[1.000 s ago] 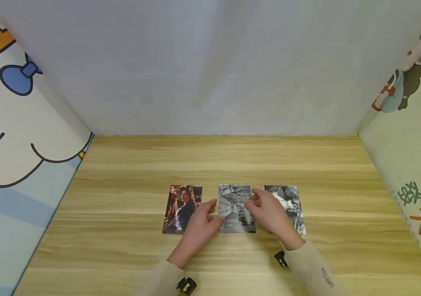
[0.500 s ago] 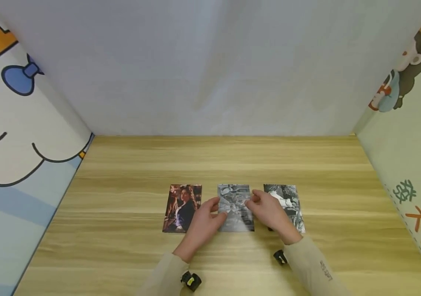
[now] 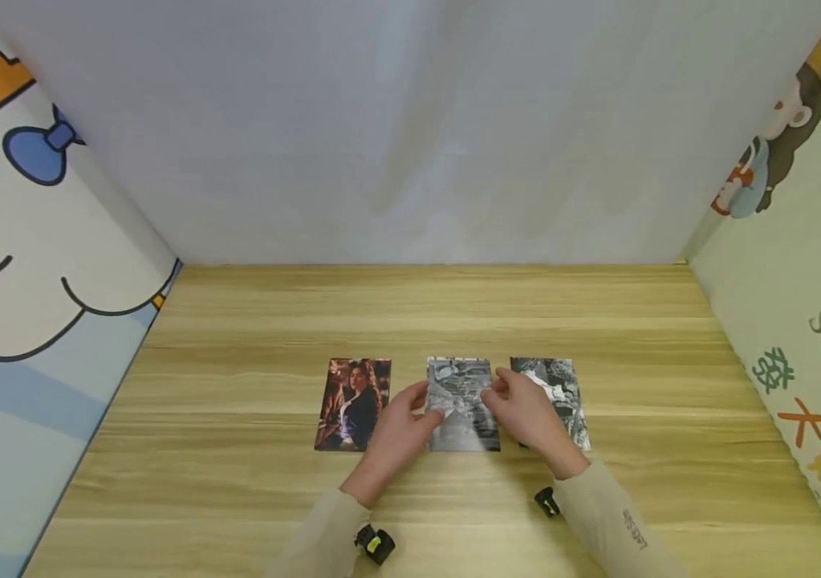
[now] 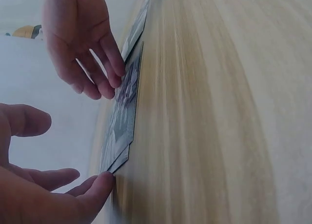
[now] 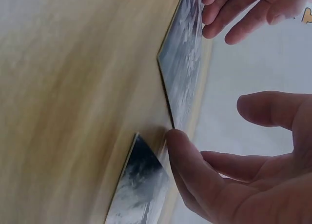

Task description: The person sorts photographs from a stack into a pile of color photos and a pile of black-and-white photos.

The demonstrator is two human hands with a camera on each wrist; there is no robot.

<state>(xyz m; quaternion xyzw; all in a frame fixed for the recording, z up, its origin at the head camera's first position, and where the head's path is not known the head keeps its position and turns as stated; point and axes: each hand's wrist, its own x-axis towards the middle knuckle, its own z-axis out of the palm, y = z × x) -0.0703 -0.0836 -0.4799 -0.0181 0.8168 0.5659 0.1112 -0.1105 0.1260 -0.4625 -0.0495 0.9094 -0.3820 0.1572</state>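
Observation:
Three photo prints lie in a row on the table in the head view. My left hand point(image 3: 399, 429) is at the left edge of the middle black-and-white print point(image 3: 464, 429), overlapping the colour print of a person in a dark jacket point(image 3: 354, 401). A fingertip of it meets the print's edge in the left wrist view, where a second sheet corner point(image 4: 121, 159) shows beneath. At the opposite edge, my right hand point(image 3: 526, 408) touches with a fingertip point(image 5: 176, 138), its other fingers relaxed. It partly hides the right black-and-white print point(image 3: 567, 385).
The wood-grain table point(image 3: 237, 321) runs back to a pale rear wall point(image 3: 410, 160). Cartoon-printed panels stand at the left point(image 3: 20, 265) and right point(image 3: 778, 281). Black wrist-camera mounts point(image 3: 375, 546) sit at both cuffs.
My left hand has moved right and slightly forward onto the middle print's left edge. That print has shifted slightly right, towards the right-hand print. My right hand has barely moved.

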